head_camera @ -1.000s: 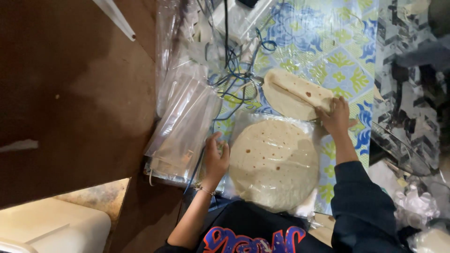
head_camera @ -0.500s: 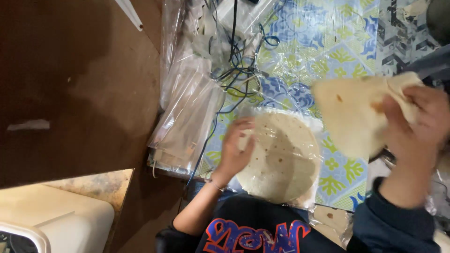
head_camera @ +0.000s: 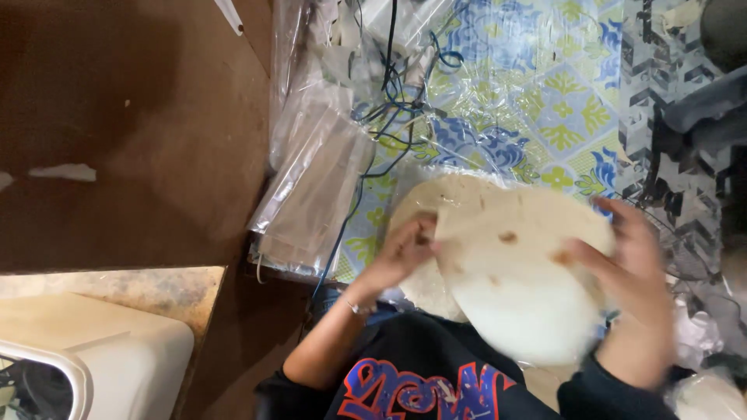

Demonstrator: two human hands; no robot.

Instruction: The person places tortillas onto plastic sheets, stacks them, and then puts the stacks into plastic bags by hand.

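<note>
We hold one flatbread up between both hands, above the stack of flatbreads that lies on the clear plastic wrap over the patterned tablecloth. Our left hand pinches its near-left edge, fingers closed on it; our right hand grips the right edge — blurred, but plainly clamped on the bread. So we judge the lifting done and the setting down left: the raised flatbread rests nowhere yet. Clear plastic bags and tangled blue cables lie just beside the stack — untouched.
</note>
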